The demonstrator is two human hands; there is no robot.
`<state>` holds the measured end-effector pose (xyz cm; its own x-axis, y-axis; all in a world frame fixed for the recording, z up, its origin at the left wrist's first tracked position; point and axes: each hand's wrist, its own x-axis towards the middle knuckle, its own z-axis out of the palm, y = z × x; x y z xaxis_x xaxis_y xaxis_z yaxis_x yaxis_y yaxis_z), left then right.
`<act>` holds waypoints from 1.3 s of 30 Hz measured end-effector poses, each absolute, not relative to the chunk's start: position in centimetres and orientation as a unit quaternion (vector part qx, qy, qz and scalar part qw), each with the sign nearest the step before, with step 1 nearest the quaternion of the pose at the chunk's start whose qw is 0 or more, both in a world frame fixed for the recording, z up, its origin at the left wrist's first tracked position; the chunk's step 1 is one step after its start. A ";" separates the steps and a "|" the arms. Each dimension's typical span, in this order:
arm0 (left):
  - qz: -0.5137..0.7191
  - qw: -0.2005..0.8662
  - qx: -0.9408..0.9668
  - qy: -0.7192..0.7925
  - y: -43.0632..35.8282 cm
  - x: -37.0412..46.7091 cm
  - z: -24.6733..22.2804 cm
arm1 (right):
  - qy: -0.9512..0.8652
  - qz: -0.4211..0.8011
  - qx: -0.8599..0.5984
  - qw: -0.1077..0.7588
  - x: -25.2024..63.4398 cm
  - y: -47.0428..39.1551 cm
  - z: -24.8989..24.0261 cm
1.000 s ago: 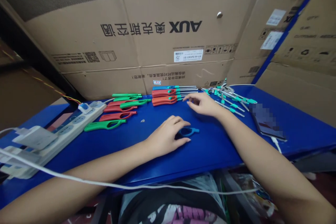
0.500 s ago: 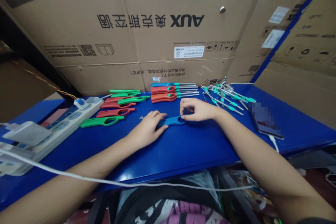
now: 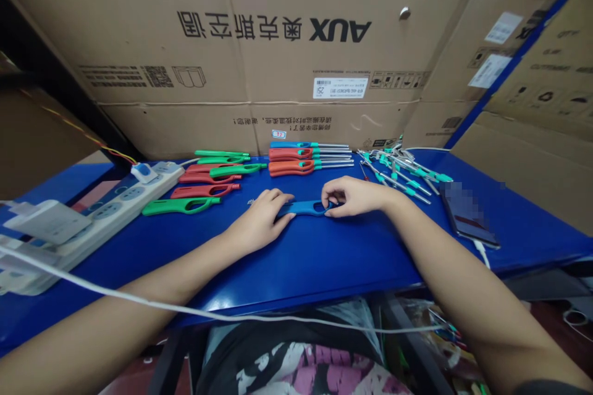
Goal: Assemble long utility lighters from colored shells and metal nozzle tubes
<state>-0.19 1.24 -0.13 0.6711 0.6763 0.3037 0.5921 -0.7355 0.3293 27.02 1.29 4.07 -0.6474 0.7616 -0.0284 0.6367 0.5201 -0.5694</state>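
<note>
A blue lighter handle (image 3: pixel 303 208) lies across the middle of the blue table, its finger hole towards the right. My left hand (image 3: pixel 259 221) is closed around its left end, thumb in front and fingers behind. At the other end, my right hand (image 3: pixel 356 197) pinches the tip beside the finger hole; the fingers partly hide this end. Some tiny metal pieces (image 3: pixel 251 202) show just behind my left hand. Beyond my hands, blue, red and orange lighters with metal rods (image 3: pixel 291 167) lie in a stack.
Green and red lighter handles (image 3: pixel 183 205) lie at the left, by a white power strip (image 3: pixel 121 200) with plugs. At the right are a pile of metal rods with teal parts (image 3: pixel 407 174) and a phone (image 3: pixel 470 216). Cardboard (image 3: pixel 278 74) stands behind; a white cable (image 3: pixel 194 311) crosses in front.
My right hand has shifted slightly right and turned a little at the handle's end. The left hand keeps its hold. The whole view has tilted slightly.
</note>
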 end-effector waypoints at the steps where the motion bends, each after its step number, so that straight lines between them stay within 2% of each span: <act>1: 0.206 0.103 0.908 0.350 1.2 -0.2 -0.1 | -0.869 0.267 -0.401 0.109 27.0 1.3 4.1; 15: 0.203 0.122 0.904 0.356 1.6 -0.3 -0.3 | -0.889 0.229 -0.383 0.104 27.0 1.4 3.8; 19: 0.192 0.120 0.901 0.371 1.7 -0.3 -0.3 | -0.864 0.264 -0.407 0.135 26.8 1.3 4.1; 23: 0.209 0.103 0.896 0.378 1.6 -0.3 -0.3 | -0.857 0.215 -0.421 0.207 26.8 1.6 4.1; 25: 0.215 0.092 0.895 0.379 1.7 -0.3 -0.4 | -0.854 0.189 -0.435 0.216 27.0 1.9 4.1; 29: 0.226 0.078 0.888 0.392 2.1 -0.6 -0.3 | -0.837 0.181 -0.483 0.185 28.0 2.1 4.2; 35: 0.260 0.109 0.873 0.397 3.0 -0.8 -0.3 | -0.836 0.273 -0.466 0.094 27.9 1.9 4.1; 39: 0.288 0.129 0.863 0.394 2.9 -0.5 -0.2 | -0.850 0.254 -0.453 0.093 26.9 2.0 3.4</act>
